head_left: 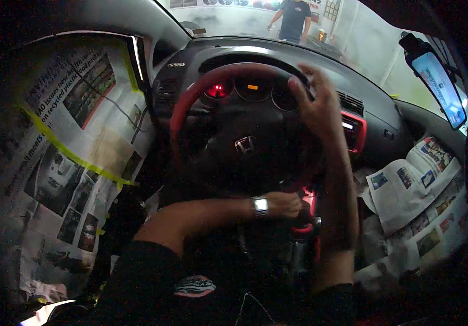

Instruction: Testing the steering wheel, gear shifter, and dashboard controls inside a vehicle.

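Note:
A red-and-black steering wheel [177,120] fills the middle of the view, in front of the lit gauges. My right hand [321,103] is raised at the wheel's upper right, thumb and fingers apart, with nothing seen in it; whether it touches the rim I cannot tell. Across my body reaches my left arm, a square-faced wristwatch [260,206] on its wrist. My left hand [284,205] is closed beside the red-trimmed gear lever [302,228]. What its curled fingers grip is hidden.
Newspaper [54,179] edged with yellow tape [73,156] covers the left door. More newspaper [416,182] lies over the passenger side. A rear-view mirror [438,81] hangs at the upper right. Beyond the windscreen stands a person [294,22] in a dark shirt.

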Demonstrator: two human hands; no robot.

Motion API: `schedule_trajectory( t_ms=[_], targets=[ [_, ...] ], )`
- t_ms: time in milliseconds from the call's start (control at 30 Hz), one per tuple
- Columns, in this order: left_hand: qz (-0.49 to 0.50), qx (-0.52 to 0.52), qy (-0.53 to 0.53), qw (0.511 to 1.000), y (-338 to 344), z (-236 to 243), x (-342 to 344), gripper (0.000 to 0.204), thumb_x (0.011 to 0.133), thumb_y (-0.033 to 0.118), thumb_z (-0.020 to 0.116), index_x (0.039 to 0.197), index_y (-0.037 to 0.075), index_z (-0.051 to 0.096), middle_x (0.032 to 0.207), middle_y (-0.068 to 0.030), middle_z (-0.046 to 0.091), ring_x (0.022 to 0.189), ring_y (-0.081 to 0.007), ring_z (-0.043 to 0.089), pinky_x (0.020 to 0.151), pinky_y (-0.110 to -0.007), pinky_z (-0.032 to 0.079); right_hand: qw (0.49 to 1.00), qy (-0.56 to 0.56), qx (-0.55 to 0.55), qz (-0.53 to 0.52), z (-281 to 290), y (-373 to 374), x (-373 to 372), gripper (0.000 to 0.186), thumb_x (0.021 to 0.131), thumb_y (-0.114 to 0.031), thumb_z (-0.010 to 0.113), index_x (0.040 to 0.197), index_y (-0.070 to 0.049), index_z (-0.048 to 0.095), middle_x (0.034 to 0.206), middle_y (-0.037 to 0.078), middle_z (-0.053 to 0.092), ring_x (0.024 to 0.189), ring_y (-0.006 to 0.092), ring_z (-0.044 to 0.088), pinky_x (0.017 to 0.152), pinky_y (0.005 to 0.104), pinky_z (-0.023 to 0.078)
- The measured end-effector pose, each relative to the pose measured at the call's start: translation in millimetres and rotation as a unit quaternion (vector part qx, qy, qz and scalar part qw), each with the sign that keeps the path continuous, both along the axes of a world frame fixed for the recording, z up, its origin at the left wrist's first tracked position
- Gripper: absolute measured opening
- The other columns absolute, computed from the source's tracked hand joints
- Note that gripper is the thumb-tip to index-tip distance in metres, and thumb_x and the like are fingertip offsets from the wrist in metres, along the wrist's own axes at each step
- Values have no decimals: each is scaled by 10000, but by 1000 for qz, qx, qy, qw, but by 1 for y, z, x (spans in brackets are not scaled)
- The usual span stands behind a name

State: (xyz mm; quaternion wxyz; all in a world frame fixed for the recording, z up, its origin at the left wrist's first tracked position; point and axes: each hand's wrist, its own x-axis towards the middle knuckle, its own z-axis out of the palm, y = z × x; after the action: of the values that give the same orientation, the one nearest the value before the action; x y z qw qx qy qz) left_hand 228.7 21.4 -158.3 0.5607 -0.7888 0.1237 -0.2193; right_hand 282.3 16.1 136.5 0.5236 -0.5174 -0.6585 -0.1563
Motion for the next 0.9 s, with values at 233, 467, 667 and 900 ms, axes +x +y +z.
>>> schedule_trajectory(
  t_ms=[233,467,667,900],
  targets=[
    [-26,-420,144,896,30,52,-155,446,961,255,591,1396,169,539,1645,-119,356,1530,-364,320,1270,-536,235,963,263,-39,-40,-134,-26,44,432,1072,-417,573,1243,-21,587,920,98,685,802,180,672,729,329,534],
    [32,-355,-217,909,56,115,-215,455,950,322,672,1372,193,557,1554,-123,467,1488,-386,379,1229,-633,194,880,475,14,4,-217,-39,22,495,1070,-466,543,1359,-70,475,894,7,575,748,100,562,652,255,489],
    [18,-451,-500,739,75,175,-204,469,995,271,620,1399,60,510,1504,-204,480,1407,-428,443,1204,-545,285,876,479,28,59,-210,-43,22,469,1077,-434,543,1356,-66,461,917,4,564,762,91,558,653,248,489],
    [43,-542,-570,616,91,231,-178,386,1033,415,574,1211,84,663,1058,-154,738,990,-369,706,853,-454,545,853,521,26,23,-229,-47,6,405,1103,-359,523,1366,-62,443,930,37,584,799,118,560,706,285,493]
  ],
)
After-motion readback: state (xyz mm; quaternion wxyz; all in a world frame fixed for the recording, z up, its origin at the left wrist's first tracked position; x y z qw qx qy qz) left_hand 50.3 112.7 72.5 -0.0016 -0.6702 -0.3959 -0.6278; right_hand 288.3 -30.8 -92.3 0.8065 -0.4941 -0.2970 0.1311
